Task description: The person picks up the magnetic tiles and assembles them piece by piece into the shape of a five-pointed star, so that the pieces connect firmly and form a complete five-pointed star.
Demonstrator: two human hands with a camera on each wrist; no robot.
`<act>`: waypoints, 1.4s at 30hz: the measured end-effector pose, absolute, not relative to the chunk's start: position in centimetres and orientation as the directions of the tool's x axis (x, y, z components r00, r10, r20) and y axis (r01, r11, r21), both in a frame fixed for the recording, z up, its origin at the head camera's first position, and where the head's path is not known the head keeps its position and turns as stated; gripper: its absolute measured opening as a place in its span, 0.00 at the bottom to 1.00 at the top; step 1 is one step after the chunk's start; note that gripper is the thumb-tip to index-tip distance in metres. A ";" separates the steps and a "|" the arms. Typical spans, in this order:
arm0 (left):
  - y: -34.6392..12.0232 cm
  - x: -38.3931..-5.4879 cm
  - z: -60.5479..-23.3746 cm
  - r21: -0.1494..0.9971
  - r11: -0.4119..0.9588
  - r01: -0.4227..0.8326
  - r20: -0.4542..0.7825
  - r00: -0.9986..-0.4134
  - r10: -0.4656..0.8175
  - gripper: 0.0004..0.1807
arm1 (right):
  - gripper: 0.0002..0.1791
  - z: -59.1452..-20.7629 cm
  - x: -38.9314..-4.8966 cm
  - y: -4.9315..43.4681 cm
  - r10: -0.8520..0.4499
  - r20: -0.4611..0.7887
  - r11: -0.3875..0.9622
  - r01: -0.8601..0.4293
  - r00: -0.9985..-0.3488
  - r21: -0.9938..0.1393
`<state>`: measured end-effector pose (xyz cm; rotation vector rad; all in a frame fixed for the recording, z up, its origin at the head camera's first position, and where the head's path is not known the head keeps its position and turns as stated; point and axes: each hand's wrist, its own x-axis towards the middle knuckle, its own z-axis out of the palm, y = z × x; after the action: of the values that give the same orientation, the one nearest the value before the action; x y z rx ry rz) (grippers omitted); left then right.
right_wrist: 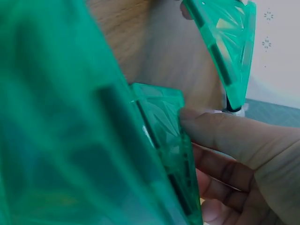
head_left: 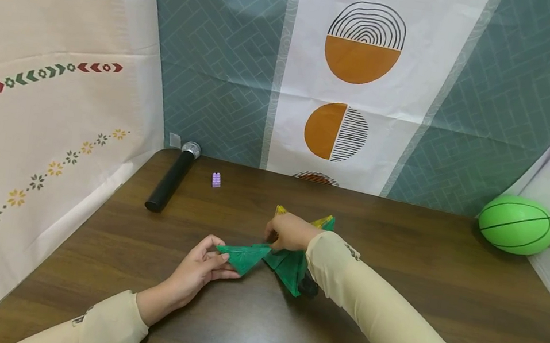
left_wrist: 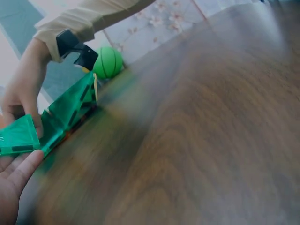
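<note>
My left hand (head_left: 195, 274) pinches a green triangular magnetic tile (head_left: 244, 258) between thumb and fingers, above the table. One tip of that tile points at my right hand (head_left: 293, 233). This right hand reaches over a structure of green tiles (head_left: 293, 273), with yellow tile points (head_left: 323, 222) showing behind it. In the right wrist view, my thumb and curled fingers grip a small green tile (right_wrist: 161, 112) at the structure's side. A large green tile (right_wrist: 70, 122) fills the left of that view. The hand and sleeve hide part of the structure.
On the brown wooden table (head_left: 83, 279), a black microphone (head_left: 172, 178) lies at the back left, near a small purple block (head_left: 216, 180). A green ball (head_left: 517, 225) sits at the right edge. Patterned cloths (head_left: 220, 71) hang behind and beside the table.
</note>
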<state>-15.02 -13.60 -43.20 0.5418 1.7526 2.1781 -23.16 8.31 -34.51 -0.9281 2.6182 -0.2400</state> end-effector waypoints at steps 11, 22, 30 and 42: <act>-14.3 -15.0 -43.3 0.983 -0.183 -0.029 0.054 -0.900 0.433 0.06 | 0.17 -34.7 -22.9 8.1 -0.645 -0.293 0.764 -0.590 -0.706 -0.262; -13.9 -14.9 -43.1 0.981 -0.189 -0.045 0.056 -0.866 0.497 0.05 | 0.05 -34.4 -23.2 8.9 -0.722 -0.259 0.688 -0.624 -0.642 -0.370; -11.0 -14.9 -43.2 0.965 -0.261 -0.038 0.161 -0.700 0.696 0.02 | 0.03 -34.3 -23.3 9.2 -0.724 -0.283 0.685 -0.604 -0.629 -0.407; -8.9 -15.0 -42.8 0.974 -0.206 -0.091 0.088 -0.689 0.720 0.02 | 0.03 -34.3 -23.7 9.3 -0.735 -0.284 0.663 -0.565 -0.615 -0.491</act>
<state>-15.05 -8.93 -42.85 0.7468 1.5143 1.9441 -23.71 9.32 -34.25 -1.0123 2.4146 -0.4918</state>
